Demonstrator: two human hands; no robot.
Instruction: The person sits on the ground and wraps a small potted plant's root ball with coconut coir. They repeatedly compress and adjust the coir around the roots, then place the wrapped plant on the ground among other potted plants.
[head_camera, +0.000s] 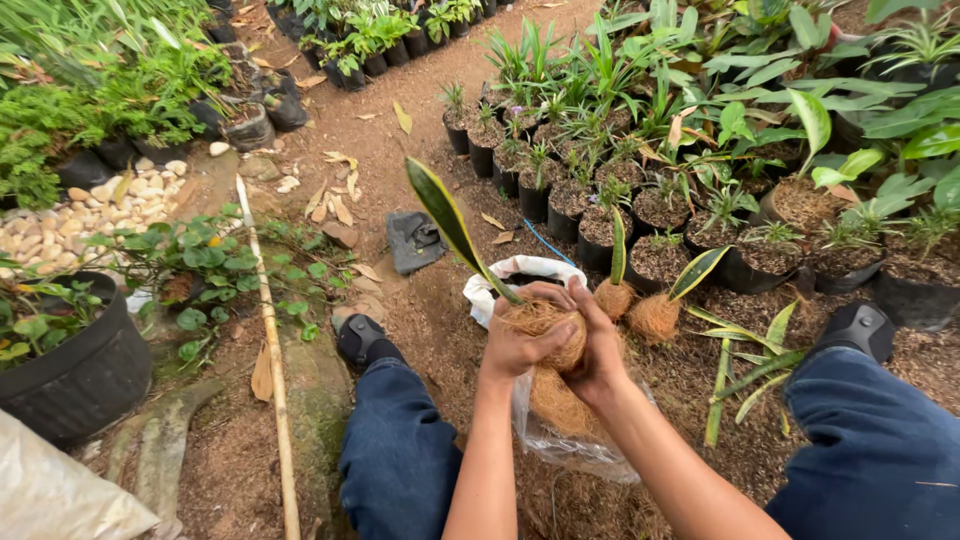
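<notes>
Left hand (520, 340) and right hand (595, 350) clamped together around fibre root ball (553, 330) of striped-leaf plant (445, 215). Clear plastic bag (560, 440) directly beneath.

Brown fibre ball (548, 330) with a green, yellow-edged leaf (447, 218). Beside the ball, a white bag (520, 272). Left of the ball: blue jeans (400, 450), black shoe (358, 338), pale bamboo pole (272, 350), cream pebbles (60, 215). Behind the ball, black pots (540, 200).

roots of the leaf cutting (452, 225) hidden inside coir ball (548, 330), itself half covered by left hand (520, 340) and right hand (600, 350). plastic bag (560, 435) contents unclear. white sack (50, 495) cut off at frame edge.
</notes>
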